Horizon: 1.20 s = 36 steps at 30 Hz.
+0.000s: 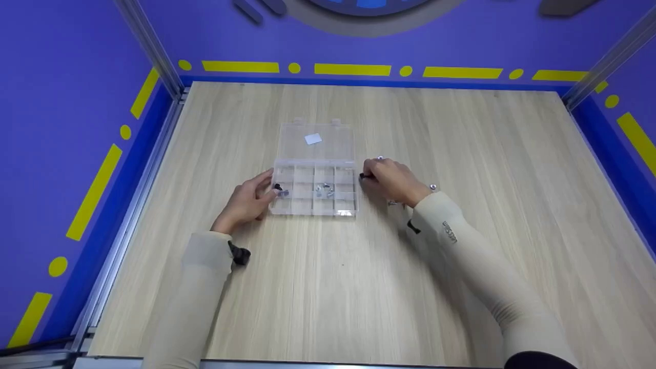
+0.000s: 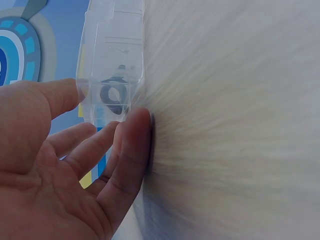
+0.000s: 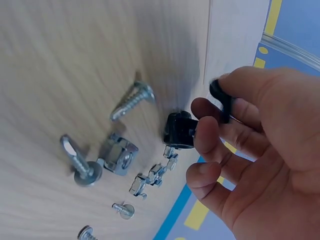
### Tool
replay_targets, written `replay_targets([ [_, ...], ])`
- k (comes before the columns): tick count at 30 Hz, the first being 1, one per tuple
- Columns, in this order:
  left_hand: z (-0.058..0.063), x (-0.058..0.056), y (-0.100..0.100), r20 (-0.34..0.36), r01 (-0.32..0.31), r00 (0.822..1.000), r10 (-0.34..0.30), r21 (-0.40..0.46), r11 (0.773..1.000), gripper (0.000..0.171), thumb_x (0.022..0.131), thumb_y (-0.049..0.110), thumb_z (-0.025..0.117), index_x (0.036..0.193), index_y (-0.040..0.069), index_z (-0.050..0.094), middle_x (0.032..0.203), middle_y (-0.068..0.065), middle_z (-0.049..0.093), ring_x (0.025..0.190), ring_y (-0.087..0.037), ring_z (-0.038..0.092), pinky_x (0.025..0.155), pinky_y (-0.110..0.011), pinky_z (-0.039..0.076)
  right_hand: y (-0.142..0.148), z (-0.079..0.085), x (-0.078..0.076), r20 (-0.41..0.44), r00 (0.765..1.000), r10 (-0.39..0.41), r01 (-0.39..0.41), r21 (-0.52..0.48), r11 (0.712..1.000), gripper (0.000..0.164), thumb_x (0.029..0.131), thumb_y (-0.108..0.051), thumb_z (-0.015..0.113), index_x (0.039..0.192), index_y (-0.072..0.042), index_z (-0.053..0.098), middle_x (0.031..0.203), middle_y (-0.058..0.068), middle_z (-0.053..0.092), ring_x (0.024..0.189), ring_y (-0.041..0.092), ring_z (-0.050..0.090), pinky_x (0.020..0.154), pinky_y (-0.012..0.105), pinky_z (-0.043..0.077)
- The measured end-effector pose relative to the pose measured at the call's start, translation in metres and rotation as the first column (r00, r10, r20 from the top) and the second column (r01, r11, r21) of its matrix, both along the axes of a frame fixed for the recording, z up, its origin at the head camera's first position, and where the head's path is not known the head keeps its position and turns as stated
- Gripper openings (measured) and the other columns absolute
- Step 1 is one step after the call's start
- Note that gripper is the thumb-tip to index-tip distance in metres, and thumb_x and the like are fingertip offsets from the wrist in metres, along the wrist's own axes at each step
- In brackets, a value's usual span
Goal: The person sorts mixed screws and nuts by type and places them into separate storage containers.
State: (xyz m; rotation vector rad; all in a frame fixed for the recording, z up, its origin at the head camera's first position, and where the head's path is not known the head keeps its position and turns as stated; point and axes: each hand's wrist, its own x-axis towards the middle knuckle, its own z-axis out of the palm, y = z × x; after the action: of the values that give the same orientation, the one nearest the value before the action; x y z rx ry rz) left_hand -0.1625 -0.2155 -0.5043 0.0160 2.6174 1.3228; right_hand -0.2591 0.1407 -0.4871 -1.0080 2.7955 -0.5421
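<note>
A clear plastic compartment box (image 1: 313,206) lies on the table with its lid folded back. My left hand (image 1: 246,203) holds the box's left side, its thumb over the rim and its fingers bent beside the wall. Dark pieces (image 2: 114,94) show through the plastic near those fingers. Silvery hardware (image 1: 325,190) lies in a middle compartment. Right of the box, my right hand (image 1: 392,180) pinches a small curved black piece (image 3: 224,102) between thumb and finger. Another black piece (image 3: 179,131) is close by its other fingertips; whether they touch it I cannot tell.
Around the right hand lie loose screws (image 3: 134,100), a bolt with a washer (image 3: 82,162) and several square cage nuts (image 3: 120,154). A white label (image 1: 313,139) is on the lid. Blue panels (image 1: 359,48) stand along the table's back and sides.
</note>
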Motion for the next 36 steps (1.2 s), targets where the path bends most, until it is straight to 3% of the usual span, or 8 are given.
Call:
replay_targets([
  [6, -0.001, 0.0, 0.0, 0.012, -0.005, 1.0, 0.005, -0.008, 1.0, 0.064, 0.105, 0.027, 0.06, 0.162, 0.015, 0.034, 0.155, -0.009, 0.05, 0.049, -0.015, 0.057, 0.048, -0.025, 0.048, 0.002, 0.001, 0.0, -0.051, 0.998, 0.025, -0.026, -0.027, 0.999, 0.006, 0.099, -0.006, 0.068, 0.095, -0.002, 0.067, 0.093, 0.008, 0.063, 0.08, 0.025, 0.059, 0.071, 0.043, 0.052],
  [13, 0.0, 0.0, 0.0, 0.021, -0.005, 1.0, 0.005, -0.003, 1.0, 0.065, 0.105, 0.029, 0.06, 0.162, 0.015, 0.033, 0.155, -0.006, 0.05, 0.049, -0.015, 0.057, 0.05, -0.026, 0.049, 0.001, 0.005, -0.001, -0.066, 0.997, 0.042, -0.046, -0.07, 0.996, 0.01, 0.099, -0.008, 0.069, 0.09, -0.004, 0.067, 0.088, 0.007, 0.065, 0.075, 0.022, 0.057, 0.068, 0.04, 0.051],
  [20, 0.002, -0.001, 0.0, 0.037, -0.004, 0.999, 0.004, 0.004, 1.0, 0.064, 0.106, 0.028, 0.059, 0.163, 0.016, 0.033, 0.156, -0.006, 0.05, 0.048, -0.017, 0.058, 0.049, -0.028, 0.051, 0.0, 0.006, -0.004, -0.081, 0.993, 0.089, -0.098, -0.123, 0.988, 0.011, 0.095, 0.006, 0.063, 0.088, -0.002, 0.065, 0.082, 0.008, 0.064, 0.07, 0.02, 0.053, 0.065, 0.036, 0.047],
  [24, 0.002, -0.001, 0.001, 0.04, -0.008, 0.999, 0.008, -0.001, 1.0, 0.064, 0.105, 0.028, 0.059, 0.163, 0.016, 0.033, 0.156, -0.007, 0.049, 0.049, -0.017, 0.058, 0.048, -0.028, 0.051, 0.001, 0.007, -0.005, -0.106, 0.988, 0.113, -0.127, -0.135, 0.983, 0.013, 0.095, 0.008, 0.063, 0.09, -0.002, 0.07, 0.085, 0.009, 0.066, 0.073, 0.02, 0.057, 0.068, 0.038, 0.051],
  [29, 0.001, -0.002, 0.001, 0.041, -0.012, 0.999, 0.013, -0.011, 1.0, 0.064, 0.105, 0.028, 0.06, 0.163, 0.017, 0.033, 0.157, -0.007, 0.048, 0.049, -0.017, 0.058, 0.048, -0.027, 0.05, 0.002, 0.011, -0.006, -0.098, 0.99, 0.099, -0.111, -0.126, 0.986, 0.014, 0.096, 0.006, 0.064, 0.095, 0.0, 0.076, 0.092, 0.011, 0.071, 0.081, 0.023, 0.066, 0.074, 0.04, 0.056],
  [36, 0.001, -0.002, 0.001, 0.038, -0.008, 0.999, 0.008, -0.013, 1.0, 0.064, 0.105, 0.029, 0.06, 0.163, 0.017, 0.033, 0.157, -0.007, 0.048, 0.05, -0.017, 0.059, 0.049, -0.028, 0.051, 0.003, 0.017, -0.004, -0.107, 0.992, 0.068, -0.077, -0.08, 0.994, 0.014, 0.095, 0.006, 0.064, 0.105, 0.001, 0.074, 0.096, 0.013, 0.068, 0.082, 0.025, 0.064, 0.072, 0.04, 0.055],
])
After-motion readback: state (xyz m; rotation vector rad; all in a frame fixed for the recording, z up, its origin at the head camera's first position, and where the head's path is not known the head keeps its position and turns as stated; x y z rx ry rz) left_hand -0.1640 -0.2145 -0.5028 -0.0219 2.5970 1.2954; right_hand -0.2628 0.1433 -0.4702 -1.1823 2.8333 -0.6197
